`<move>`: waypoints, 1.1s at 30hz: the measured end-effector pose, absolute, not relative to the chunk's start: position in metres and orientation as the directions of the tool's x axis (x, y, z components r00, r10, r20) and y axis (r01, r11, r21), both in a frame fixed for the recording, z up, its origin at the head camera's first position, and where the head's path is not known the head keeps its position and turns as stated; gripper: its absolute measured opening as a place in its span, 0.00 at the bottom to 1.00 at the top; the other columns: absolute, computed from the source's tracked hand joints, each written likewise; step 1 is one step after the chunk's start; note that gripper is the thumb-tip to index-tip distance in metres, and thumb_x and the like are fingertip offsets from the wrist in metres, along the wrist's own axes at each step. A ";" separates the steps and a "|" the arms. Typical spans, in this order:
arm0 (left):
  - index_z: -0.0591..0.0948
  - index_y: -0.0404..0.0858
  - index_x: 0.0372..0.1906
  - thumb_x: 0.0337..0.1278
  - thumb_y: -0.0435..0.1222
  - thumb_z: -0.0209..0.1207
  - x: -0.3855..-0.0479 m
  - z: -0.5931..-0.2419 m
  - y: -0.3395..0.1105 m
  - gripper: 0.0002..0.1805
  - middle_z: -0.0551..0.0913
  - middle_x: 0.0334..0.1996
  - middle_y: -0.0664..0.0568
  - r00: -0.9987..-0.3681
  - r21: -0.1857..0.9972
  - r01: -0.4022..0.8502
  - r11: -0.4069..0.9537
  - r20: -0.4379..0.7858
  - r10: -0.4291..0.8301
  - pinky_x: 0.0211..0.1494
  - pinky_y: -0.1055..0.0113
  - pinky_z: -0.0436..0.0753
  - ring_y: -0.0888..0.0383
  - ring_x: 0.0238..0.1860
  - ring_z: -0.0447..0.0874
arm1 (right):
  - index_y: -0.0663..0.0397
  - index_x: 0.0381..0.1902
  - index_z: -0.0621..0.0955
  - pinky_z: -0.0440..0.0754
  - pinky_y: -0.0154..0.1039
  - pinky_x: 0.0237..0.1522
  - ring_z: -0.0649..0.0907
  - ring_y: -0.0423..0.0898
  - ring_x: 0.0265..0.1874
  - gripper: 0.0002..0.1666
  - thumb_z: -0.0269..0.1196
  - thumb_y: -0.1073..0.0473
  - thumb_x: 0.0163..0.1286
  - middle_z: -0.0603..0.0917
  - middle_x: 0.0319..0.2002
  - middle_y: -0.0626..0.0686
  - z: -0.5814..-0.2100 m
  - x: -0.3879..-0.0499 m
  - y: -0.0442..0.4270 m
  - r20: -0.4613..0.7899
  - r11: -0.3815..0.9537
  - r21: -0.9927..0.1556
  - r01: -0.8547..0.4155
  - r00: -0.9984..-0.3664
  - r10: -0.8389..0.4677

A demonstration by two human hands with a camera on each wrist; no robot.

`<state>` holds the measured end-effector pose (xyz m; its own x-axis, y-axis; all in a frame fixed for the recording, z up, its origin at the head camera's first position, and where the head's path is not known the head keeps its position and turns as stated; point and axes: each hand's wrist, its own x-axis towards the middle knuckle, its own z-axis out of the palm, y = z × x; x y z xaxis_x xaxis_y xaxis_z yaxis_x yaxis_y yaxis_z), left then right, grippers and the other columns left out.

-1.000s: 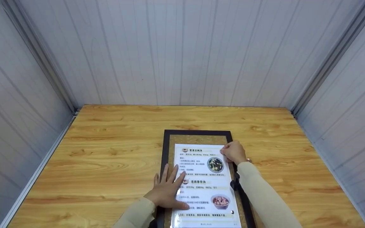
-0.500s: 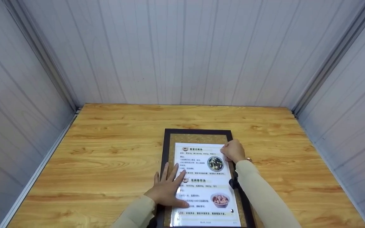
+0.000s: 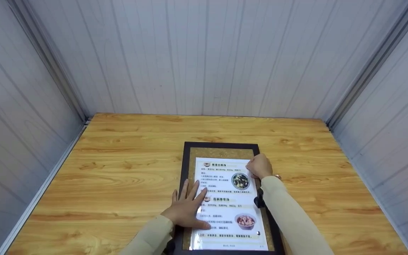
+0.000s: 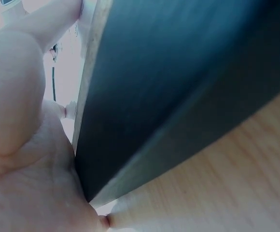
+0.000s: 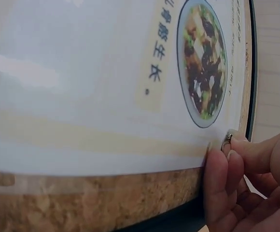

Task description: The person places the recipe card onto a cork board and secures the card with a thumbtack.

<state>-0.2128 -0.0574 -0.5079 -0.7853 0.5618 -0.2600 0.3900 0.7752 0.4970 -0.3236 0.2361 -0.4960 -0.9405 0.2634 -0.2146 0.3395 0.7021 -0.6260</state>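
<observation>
A laminated sheet (image 3: 221,212) with printed text and two pictures of bowls lies on a cork board (image 3: 221,153) with a dark frame (image 3: 221,145). Across the sheet's left edge my left hand (image 3: 187,210) rests with fingers spread; in the left wrist view its palm (image 4: 29,193) is against the dark frame side (image 4: 145,96). My right hand (image 3: 259,166) is at the sheet's upper right corner. In the right wrist view, thumb and fingers of that hand (image 5: 246,179) pinch a small shiny piece (image 5: 228,139) against the corner; its shape is mostly hidden.
The board lies on a wood-patterned table (image 3: 126,170), towards its front edge. Pale panelled walls (image 3: 204,56) stand at the back and both sides. A small dark round spot (image 3: 258,233) shows near the sheet's lower right edge.
Board, sheet and both hands appear slightly higher in the head view, along with the table. The right hand has turned a little at the corner; the left stays in its place on the sheet.
</observation>
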 end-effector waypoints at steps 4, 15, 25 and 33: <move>0.52 0.45 0.80 0.42 0.70 0.65 -0.213 -0.508 -0.056 0.64 0.36 0.79 0.41 -0.783 0.500 0.395 0.771 -0.255 0.567 0.66 0.27 0.32 0.36 0.75 0.20 | 0.48 0.10 0.67 0.72 0.30 0.14 0.74 0.39 0.10 0.23 0.60 0.68 0.61 0.67 0.10 0.44 -0.495 -0.323 0.240 -0.227 0.682 -0.645 0.346 -0.938 0.261; 0.51 0.45 0.80 0.41 0.70 0.65 -0.215 -0.508 -0.058 0.64 0.35 0.79 0.41 -0.784 0.506 0.374 0.778 -0.276 0.556 0.66 0.28 0.30 0.36 0.75 0.19 | 0.68 0.36 0.82 0.80 0.32 0.21 0.76 0.39 0.17 0.05 0.58 0.70 0.68 0.80 0.30 0.53 -0.504 -0.318 0.247 -0.246 0.520 -0.804 0.288 -0.958 0.150; 0.50 0.45 0.80 0.43 0.69 0.65 -0.214 -0.507 -0.057 0.64 0.35 0.79 0.41 -0.781 0.495 0.398 0.772 -0.258 0.568 0.66 0.28 0.31 0.36 0.75 0.19 | 0.66 0.32 0.84 0.76 0.28 0.18 0.76 0.37 0.13 0.08 0.59 0.68 0.68 0.75 0.15 0.47 -0.499 -0.318 0.248 -0.209 0.647 -0.720 0.250 -0.968 0.141; 0.50 0.46 0.80 0.42 0.70 0.65 -0.215 -0.510 -0.057 0.64 0.34 0.79 0.42 -0.782 0.489 0.401 0.774 -0.258 0.568 0.66 0.28 0.30 0.37 0.75 0.18 | 0.64 0.31 0.85 0.76 0.29 0.17 0.76 0.38 0.14 0.08 0.60 0.68 0.68 0.75 0.15 0.47 -0.494 -0.319 0.242 -0.245 0.682 -0.674 0.286 -0.956 0.159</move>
